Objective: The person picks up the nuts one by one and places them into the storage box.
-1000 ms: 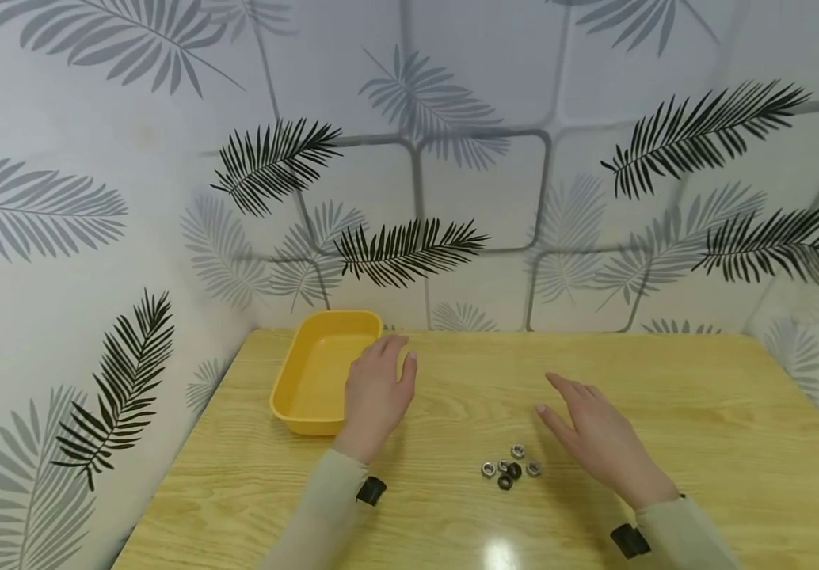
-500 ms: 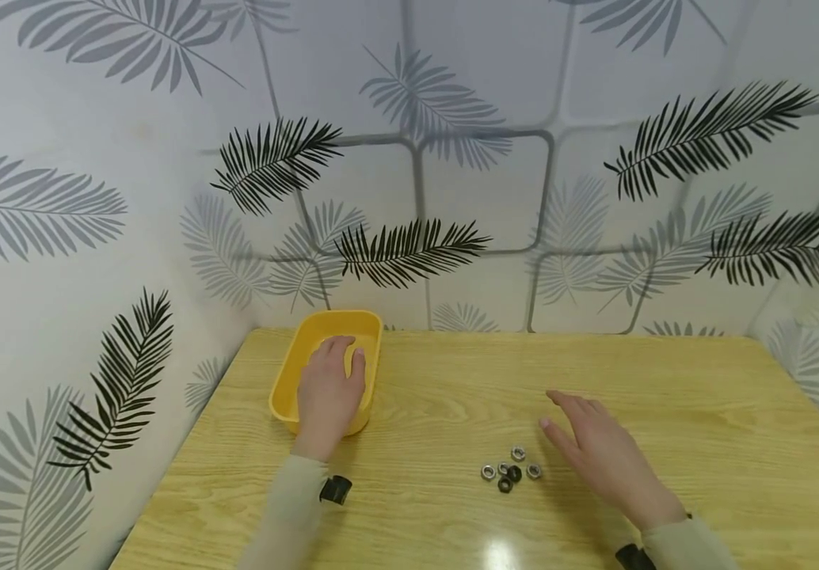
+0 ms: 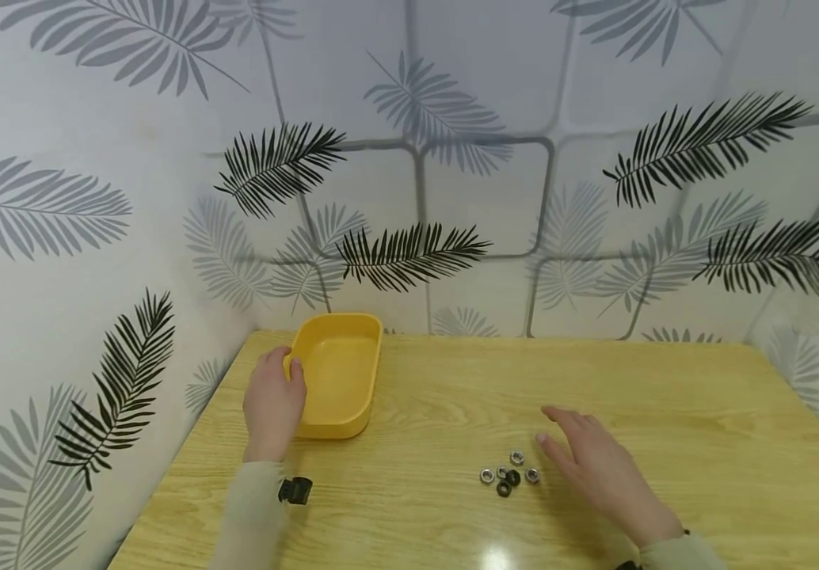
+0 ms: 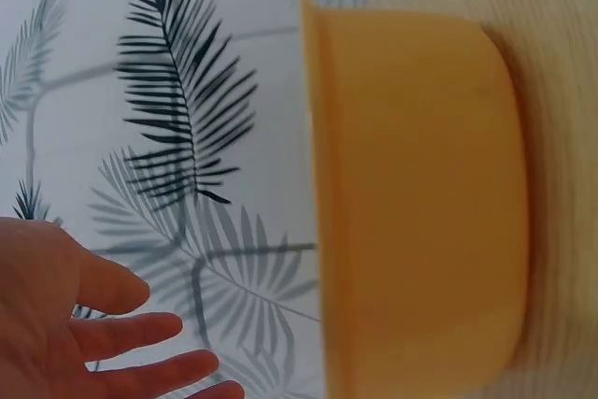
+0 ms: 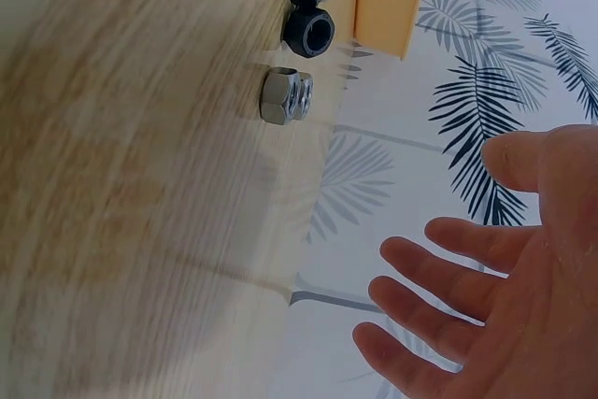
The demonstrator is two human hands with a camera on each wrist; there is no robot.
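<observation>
- A light wooden table [image 3: 452,412] is seen set into a corner, closed in behind and on both sides by pale walls [image 3: 495,119] printed with grey and black palm leaves.
- A yellow tray [image 3: 341,372] is found just right of the left hand [image 3: 272,402]; the thumb lies at the tray's left rim, though a true grip cannot be told, and the wrist view shows the fingers spread and relaxed beside the tray's outer wall.
- A small cluster of nuts [image 3: 509,473], some silver and some black, is laid on the table just left of the right hand [image 3: 598,467], not touched by it.
- The right hand is held flat with fingers apart, nothing in it.
- Against a second ago, the left hand has been shifted from the tray's right side to its left; the right hand has been drawn slightly nearer the body. Tray and nuts are unmoved.
</observation>
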